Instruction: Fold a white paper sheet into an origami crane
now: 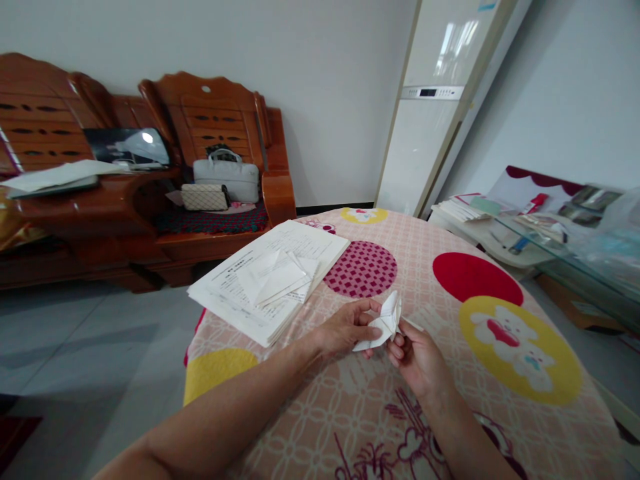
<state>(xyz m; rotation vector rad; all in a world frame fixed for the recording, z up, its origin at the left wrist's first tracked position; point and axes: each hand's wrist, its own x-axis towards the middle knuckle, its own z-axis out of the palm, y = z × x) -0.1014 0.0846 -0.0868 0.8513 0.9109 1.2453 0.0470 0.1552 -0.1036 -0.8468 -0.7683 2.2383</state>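
Note:
A small piece of folded white paper (387,323) is held between both hands above the table, with several creased layers and a part pointing up. My left hand (347,328) pinches its left side, thumb on top and fingers behind and below. On the right side, my right hand (417,353) grips it with thumb and curled fingers. Some of the folds are hidden behind the fingers. To the left lies a stack of printed sheets (225,310), with several folded white papers (277,277) resting on it.
The round table has a pink patterned tablecloth (310,433). At right stands a glass-topped side table (530,233) with papers and plastic bags. Behind are a wooden sofa (220,100) holding a grey bag (227,177), and a tall white air conditioner (420,140).

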